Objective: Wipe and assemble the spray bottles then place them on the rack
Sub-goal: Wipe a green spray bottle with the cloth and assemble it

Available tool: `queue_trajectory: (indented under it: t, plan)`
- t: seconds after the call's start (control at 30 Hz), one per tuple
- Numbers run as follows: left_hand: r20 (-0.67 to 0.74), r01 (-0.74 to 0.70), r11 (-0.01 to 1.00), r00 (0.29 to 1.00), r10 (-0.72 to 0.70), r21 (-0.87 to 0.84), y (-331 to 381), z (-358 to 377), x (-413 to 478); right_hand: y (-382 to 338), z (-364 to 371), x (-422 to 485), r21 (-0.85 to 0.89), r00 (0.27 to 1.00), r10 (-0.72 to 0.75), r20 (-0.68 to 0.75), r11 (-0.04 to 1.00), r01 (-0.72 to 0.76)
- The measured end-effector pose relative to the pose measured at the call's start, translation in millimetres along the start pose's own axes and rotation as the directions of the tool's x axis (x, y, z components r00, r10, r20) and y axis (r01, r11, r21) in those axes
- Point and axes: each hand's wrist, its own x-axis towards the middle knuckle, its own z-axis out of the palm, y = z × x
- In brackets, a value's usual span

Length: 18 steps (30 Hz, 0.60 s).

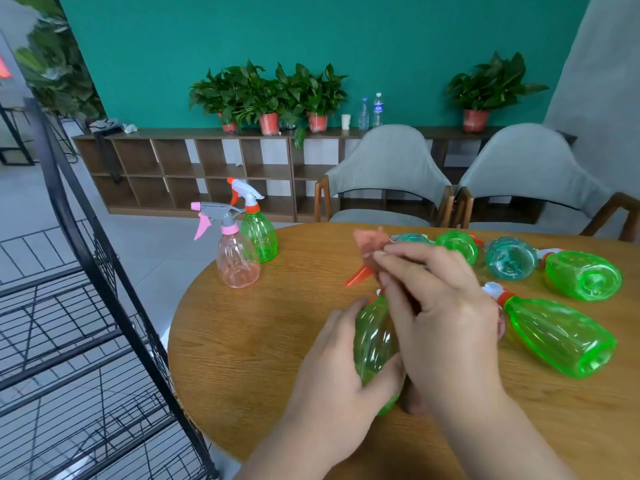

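My left hand (341, 362) grips a green spray bottle (374, 341) lying on the round wooden table (249, 358). My right hand (440, 306) holds a pink cloth (369, 242) over the bottle's head, whose orange trigger (358, 276) sticks out to the left. An assembled pink bottle (237, 259) and an assembled green bottle (259, 233) stand upright at the table's left edge. Several more green and teal bottles lie on their sides to the right, among them a green one (561, 336) close to my right wrist.
A black wire rack (86, 271) with several shelves stands left of the table. Two grey chairs (388, 174) are at the far side. A low wooden shelf unit (194, 171) with potted plants runs along the teal wall.
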Motion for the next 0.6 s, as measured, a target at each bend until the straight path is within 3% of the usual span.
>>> queue_trajectory:
  t: [0.13,0.3,0.43,0.53,0.6]
  plan:
    - [-0.008,-0.019,1.000,1.000,0.019,0.010,3.3,4.8,1.1,0.5,-3.8,2.7,-0.002,0.996,0.041,-0.083,0.999,-0.041]
    - [-0.010,-0.004,1.000,1.000,0.004,0.026,-3.6,5.6,4.1,-14.1,9.8,-12.3,0.205,0.985,-0.028,0.173,0.979,-0.008]
    - [-0.027,-0.014,1.000,1.000,0.014,0.028,1.6,3.3,2.3,0.9,-0.2,-1.2,0.028,1.000,-0.008,0.013,1.000,0.007]
    - [-0.016,-0.031,0.998,0.999,0.032,0.047,3.9,4.3,0.7,2.4,-5.0,2.5,0.005,0.995,0.060,-0.084,0.998,-0.059]
    - [0.010,-0.047,0.995,0.999,0.047,0.088,3.9,4.2,0.8,-3.1,-1.8,-0.4,0.012,0.996,0.059,-0.071,0.998,-0.058]
